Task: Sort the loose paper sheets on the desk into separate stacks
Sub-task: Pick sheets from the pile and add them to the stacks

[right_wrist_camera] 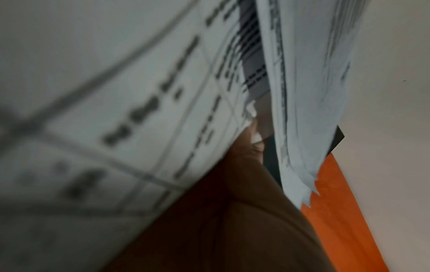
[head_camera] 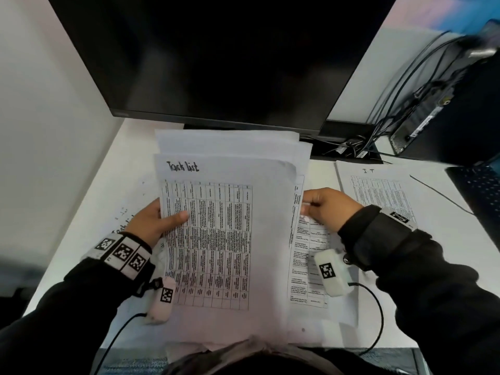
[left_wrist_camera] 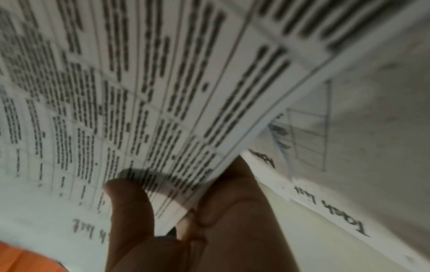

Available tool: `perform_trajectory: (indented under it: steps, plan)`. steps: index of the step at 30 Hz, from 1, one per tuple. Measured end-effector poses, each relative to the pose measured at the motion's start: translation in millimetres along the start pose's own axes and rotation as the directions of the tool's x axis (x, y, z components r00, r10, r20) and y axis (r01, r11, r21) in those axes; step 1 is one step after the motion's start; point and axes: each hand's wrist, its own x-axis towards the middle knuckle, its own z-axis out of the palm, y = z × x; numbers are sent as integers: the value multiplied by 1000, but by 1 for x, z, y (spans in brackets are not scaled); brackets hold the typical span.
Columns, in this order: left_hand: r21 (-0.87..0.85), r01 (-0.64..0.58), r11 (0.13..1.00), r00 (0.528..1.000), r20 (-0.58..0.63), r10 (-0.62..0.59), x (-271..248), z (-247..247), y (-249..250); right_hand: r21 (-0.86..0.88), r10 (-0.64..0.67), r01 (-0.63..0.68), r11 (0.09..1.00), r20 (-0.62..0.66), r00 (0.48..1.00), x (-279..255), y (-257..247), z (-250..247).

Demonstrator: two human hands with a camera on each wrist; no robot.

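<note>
left hand [head_camera: 151,221] grips paper bunch [head_camera: 224,239] | right hand [head_camera: 328,207] pinches its right edge | big monitor [head_camera: 216,58] behind | IT sheet [head_camera: 378,190] on counter [head_camera: 446,239], right

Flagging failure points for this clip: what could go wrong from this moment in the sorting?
1. The held bundle is fanned and uneven; the left hand pinches only its edge, so sheets might slip out.
2. The right hand grips several offset sheets, so two could go down together.
3. The "IT" sheet has a similar table; a "Task list" page could be misfiled there.
</note>
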Motion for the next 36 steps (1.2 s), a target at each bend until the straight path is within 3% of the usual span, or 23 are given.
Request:
perform_trajectory:
  steps: [5, 8, 11, 17, 20, 23, 26, 30, 33, 36]
  plan:
    - [58, 70, 996, 988, -141, -61, 1, 11, 16, -46, 3, -2, 999, 25, 1000, 0, -2, 8]
    - [33, 59, 998, 981, -185, -52, 2, 11, 18, 27, 0, 4, 1000, -138, 990, -1, 0, 0]
    - [57, 70, 996, 986, -156, -60, 2, 9, 14, 164, 23, 26, 986, -288, 957, -5, -1, -11]
    - [86, 77, 993, 992, -110, -68, 1, 12, 7, 273, 65, 57, 960, -418, 906, -5, 5, -32]
    - [133, 107, 985, 993, -65, -99, 4, 12, 1, 399, 152, 26, 917, -409, 900, -2, 15, -31]
    - [271, 172, 947, 981, 40, -190, 11, 12, -12, 594, 297, -31, 804, -356, 886, 0, 30, -30]
    - [417, 257, 872, 960, -3, -282, 10, 19, -19, 636, 394, -129, 761, -295, 870, 5, 52, -26]
    - [399, 305, 865, 950, -60, -307, 9, 22, -19, 577, 525, -320, 752, -230, 820, 11, 78, -17]
    - [398, 330, 856, 940, -60, -335, 12, 18, -21, 309, 572, -512, 802, -150, 806, 10, 90, -6]
    - [373, 357, 857, 932, -86, -351, 11, 18, -23, 182, 586, -568, 803, -65, 808, 5, 86, 5]
